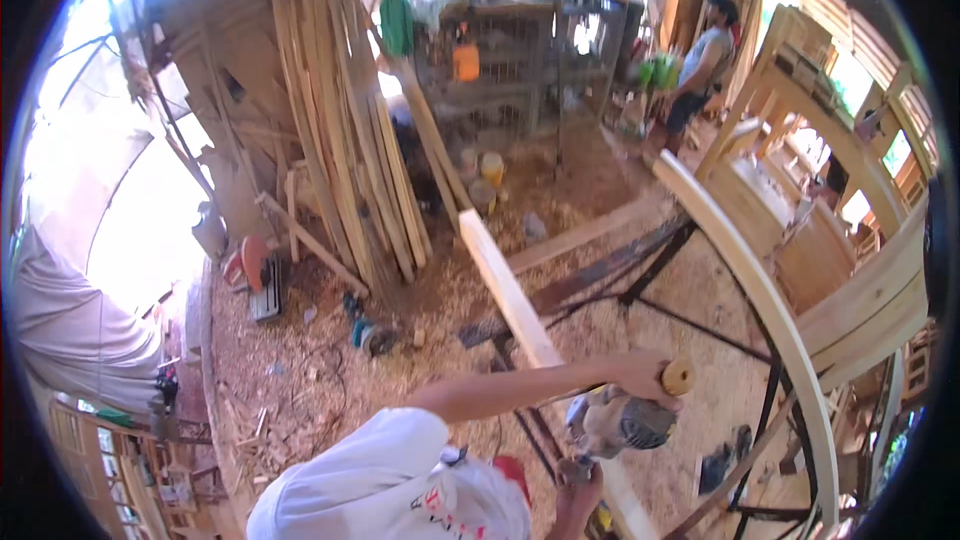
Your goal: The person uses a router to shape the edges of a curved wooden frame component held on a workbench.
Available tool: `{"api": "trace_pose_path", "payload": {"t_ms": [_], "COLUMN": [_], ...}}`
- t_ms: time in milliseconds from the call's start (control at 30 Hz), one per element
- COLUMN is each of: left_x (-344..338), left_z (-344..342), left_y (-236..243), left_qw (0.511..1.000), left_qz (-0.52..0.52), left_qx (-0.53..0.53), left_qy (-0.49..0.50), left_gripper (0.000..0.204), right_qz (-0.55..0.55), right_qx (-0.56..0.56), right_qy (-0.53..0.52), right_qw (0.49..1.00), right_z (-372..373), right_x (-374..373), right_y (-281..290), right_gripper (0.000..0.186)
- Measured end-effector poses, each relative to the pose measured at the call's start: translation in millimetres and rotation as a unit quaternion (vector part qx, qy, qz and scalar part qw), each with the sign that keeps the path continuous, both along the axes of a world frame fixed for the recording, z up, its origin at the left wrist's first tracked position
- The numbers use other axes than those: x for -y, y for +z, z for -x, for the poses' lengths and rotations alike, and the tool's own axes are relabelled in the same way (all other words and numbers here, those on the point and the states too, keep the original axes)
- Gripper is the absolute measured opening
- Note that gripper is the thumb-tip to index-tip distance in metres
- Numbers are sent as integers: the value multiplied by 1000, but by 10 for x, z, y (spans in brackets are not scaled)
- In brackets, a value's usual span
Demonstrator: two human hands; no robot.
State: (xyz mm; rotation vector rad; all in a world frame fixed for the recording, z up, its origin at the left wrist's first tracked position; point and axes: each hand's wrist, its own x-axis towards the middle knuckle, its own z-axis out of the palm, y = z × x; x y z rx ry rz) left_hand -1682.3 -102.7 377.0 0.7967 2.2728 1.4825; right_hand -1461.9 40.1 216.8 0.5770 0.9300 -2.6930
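Observation:
My left arm reaches across to the right, and my left hand (645, 376) is closed around the tan round knob (679, 377) of a hand-held power tool (612, 422). The tool has a grey body and a round, dark, vented cap. Lower down, my right hand (582, 488) is closed at the tool's near side; what its fingers wrap around is partly hidden. Beneath the tool runs a long pale wooden beam (508, 290), slanting from the middle of the view down to the lower edge. Dark metal supports (585, 292) stand under the beam.
A curved wooden piece (765, 290) lies across the frame at right. Tall boards (345, 120) lean at the back left. A teal power tool (368, 335) and a red cut-off saw (255, 265) sit on the shaving-covered floor. Another person (705, 65) stands far right.

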Motion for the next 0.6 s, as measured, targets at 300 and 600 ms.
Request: {"api": "trace_pose_path", "payload": {"t_ms": [300,600], "left_x": [710,1839], "left_z": [-521,-462], "left_y": [-80,-328], "left_qw": [965,925], "left_qz": [-250,-233], "left_qx": [-72,265], "left_qy": [-26,143], "left_gripper": [49,35], "right_qz": [255,-131], "right_qx": [86,136], "right_qy": [-283,-377], "right_qw": [921,907], "right_z": [-361,250], "right_x": [541,1549], "right_y": [-115,498], "right_gripper": [34,35]}}
